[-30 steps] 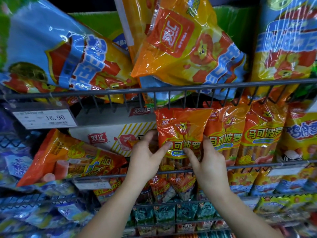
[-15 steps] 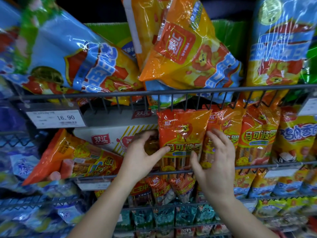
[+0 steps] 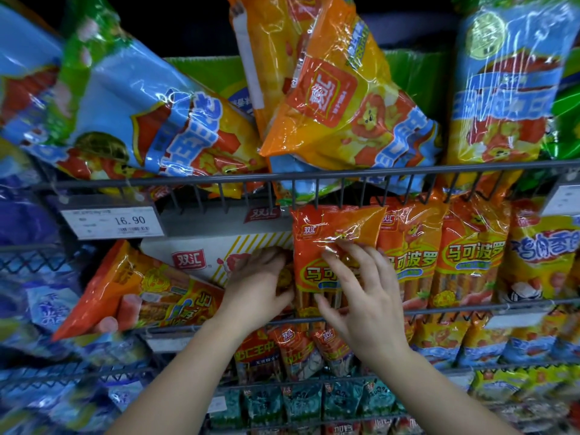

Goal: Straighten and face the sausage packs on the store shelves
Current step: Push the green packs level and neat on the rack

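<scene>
Grips orange sausage pack [image 3: 329, 233] at its 9 o'clock edge with left hand [image 3: 260, 284], fingers curled behind. Presses its front with right hand [image 3: 361, 293], fingers spread. Stands upright on wire shelf [image 3: 455, 310], 9 o'clock of matching packs [image 3: 470, 255].

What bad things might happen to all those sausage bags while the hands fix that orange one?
The big orange bag above leans over the wire rail, right over the orange pack that the left hand and right hand touch; a bump might tip it out. The slanted pack left of them lies tilted across its rail and might slide off.
</scene>
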`<action>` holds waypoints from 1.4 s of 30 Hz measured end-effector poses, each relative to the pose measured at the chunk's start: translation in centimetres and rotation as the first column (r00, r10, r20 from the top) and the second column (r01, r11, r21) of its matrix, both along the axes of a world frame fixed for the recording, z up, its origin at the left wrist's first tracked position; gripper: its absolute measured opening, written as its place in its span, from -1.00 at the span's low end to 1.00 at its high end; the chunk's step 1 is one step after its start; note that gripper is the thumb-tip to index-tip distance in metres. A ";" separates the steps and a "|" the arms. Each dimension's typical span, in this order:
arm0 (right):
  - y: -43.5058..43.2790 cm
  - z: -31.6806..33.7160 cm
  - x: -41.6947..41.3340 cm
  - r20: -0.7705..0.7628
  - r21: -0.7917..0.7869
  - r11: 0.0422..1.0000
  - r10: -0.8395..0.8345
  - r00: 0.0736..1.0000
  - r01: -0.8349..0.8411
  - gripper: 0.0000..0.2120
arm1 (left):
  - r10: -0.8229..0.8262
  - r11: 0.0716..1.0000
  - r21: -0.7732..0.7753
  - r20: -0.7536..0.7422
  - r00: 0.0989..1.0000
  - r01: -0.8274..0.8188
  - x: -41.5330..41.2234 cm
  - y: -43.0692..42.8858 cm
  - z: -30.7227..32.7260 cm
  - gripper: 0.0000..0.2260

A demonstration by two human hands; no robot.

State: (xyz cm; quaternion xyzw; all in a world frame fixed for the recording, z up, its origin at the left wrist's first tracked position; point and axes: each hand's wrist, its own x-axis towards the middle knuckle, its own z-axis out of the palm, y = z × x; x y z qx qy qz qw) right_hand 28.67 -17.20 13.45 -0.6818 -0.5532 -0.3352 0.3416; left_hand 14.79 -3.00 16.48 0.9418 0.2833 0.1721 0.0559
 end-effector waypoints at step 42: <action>0.9 -0.8 1.5 -0.037 0.039 0.999 -0.021 0.999 0.023 -0.39 | 0.442 0.642 -0.756 0.500 0.745 0.126 -4.2 0.0 -2.4 -0.42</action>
